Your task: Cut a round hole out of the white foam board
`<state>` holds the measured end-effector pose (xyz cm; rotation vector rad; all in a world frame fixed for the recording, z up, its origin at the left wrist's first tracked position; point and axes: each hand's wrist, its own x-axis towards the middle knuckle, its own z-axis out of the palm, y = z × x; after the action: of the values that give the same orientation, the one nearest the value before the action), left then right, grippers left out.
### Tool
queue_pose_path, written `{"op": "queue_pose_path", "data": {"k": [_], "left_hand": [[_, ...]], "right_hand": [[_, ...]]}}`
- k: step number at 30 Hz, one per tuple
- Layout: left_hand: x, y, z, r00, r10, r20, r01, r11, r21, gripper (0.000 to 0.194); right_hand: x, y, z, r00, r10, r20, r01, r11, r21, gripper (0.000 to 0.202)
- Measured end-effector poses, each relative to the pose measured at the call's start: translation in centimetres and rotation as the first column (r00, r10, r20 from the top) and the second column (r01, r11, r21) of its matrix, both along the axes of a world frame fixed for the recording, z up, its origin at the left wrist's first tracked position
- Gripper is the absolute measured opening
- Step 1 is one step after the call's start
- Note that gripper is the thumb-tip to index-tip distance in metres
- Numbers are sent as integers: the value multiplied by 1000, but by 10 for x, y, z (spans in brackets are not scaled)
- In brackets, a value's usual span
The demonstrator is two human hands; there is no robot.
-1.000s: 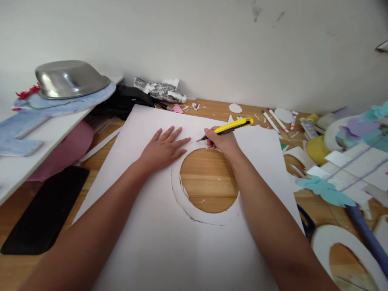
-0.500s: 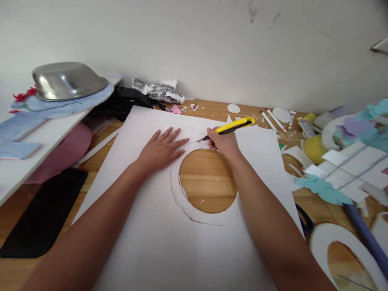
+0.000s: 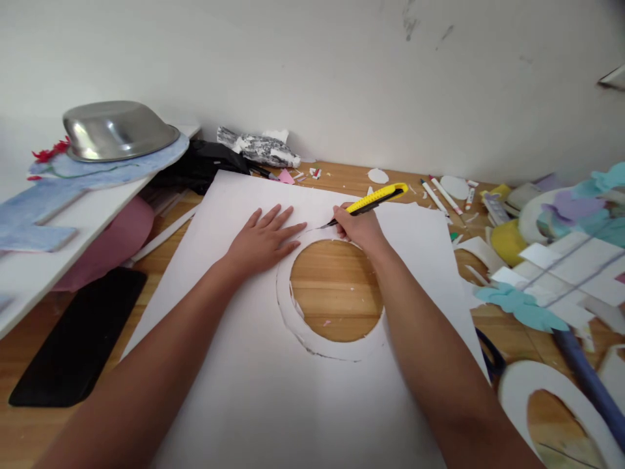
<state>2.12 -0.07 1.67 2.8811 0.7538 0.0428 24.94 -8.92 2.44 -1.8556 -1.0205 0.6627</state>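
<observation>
A large white foam board (image 3: pixel 244 391) lies on the wooden table, with a round hole cut through it. Around the hole runs a rough, partly cut circular line. My left hand (image 3: pixel 263 238) rests flat on the board at the hole's upper left, fingers spread. In my right hand (image 3: pixel 359 227) is a yellow utility knife (image 3: pixel 375 198), gripped near its front end. Its blade points left and meets the board just above the hole, close to my left fingertips. The right fingertips are partly hidden behind the hand.
At the left, a metal bowl (image 3: pixel 120 130) sits upside down on a white shelf (image 3: pixel 110 202), above a black slab (image 3: pixel 81 339). Markers (image 3: pixel 444 194) and scraps lie behind the board. Paper cutouts (image 3: pixel 530 306) and a white ring (image 3: pixel 512 391) crowd the right side.
The knife has tilted slightly, its rear end a little lower and further left. The blade stays near the same spot. My left hand keeps its place on the board; the view has shifted slightly.
</observation>
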Motion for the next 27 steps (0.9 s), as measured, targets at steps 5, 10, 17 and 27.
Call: {"op": "queue_pose_path", "data": {"k": [5, 10, 17, 27], "left_hand": [[-1, 0, 0, 1000, 3, 2, -3, 1000, 2, 53], [-1, 0, 0, 1000, -4, 0, 4, 1000, 4, 53], [-1, 1, 1, 1000, -3, -3, 3, 1000, 5, 54], [-2, 2, -1, 1000, -11, 9, 11, 1000, 2, 53]], "right_hand": [[6, -1, -6, 992, -84, -97, 89, 995, 50, 28], [2, 0, -4, 997, -49, -59, 52, 998, 43, 30], [12, -1, -10, 983, -154, -98, 164, 981, 102, 26], [12, -5, -13, 989, -99, -107, 113, 984, 139, 34]]}}
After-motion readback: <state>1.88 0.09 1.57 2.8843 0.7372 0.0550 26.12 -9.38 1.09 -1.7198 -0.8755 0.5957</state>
